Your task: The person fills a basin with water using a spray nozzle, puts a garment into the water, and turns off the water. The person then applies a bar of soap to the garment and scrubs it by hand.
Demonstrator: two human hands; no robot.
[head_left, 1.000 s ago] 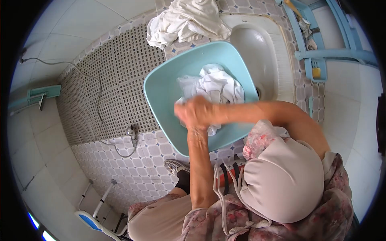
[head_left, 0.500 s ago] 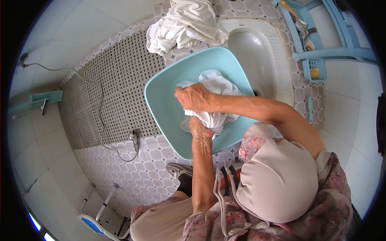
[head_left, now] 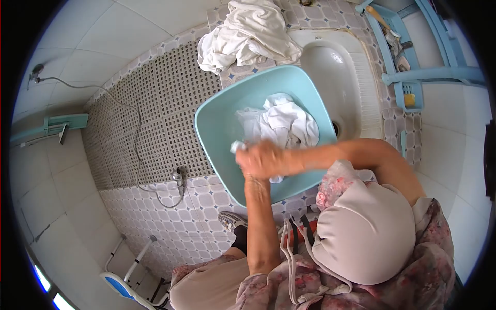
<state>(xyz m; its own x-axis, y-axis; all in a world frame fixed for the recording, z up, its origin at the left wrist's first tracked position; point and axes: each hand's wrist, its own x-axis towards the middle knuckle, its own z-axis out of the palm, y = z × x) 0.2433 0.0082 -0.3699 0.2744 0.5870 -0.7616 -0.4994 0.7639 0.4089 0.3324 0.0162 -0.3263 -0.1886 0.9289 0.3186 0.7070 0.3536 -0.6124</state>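
White wet cloth (head_left: 294,121) lies bunched in a light blue plastic basin (head_left: 206,121). My right hand (head_left: 263,159), slightly smeared by motion, is closed in a fist over the near left part of the basin. A small end of white cloth (head_left: 238,146) pokes out beyond its fingers. Directly below and against it is my left hand (head_left: 254,181). Its wrist looks wet, and its fingers are hidden behind the right hand, so their grip does not show.
A pile of white cloth (head_left: 250,39) lies on the tiles behind the basin. To the right is a squat toilet (head_left: 336,77). A shower hose (head_left: 137,134) crosses the perforated mat (head_left: 155,113) at left. A blue rack (head_left: 387,31) stands at far right.
My right hand has moved down toward me and now meets the left hand. The main bunch of cloth lies lower in the basin, more uncovered. The whole view has shifted slightly.
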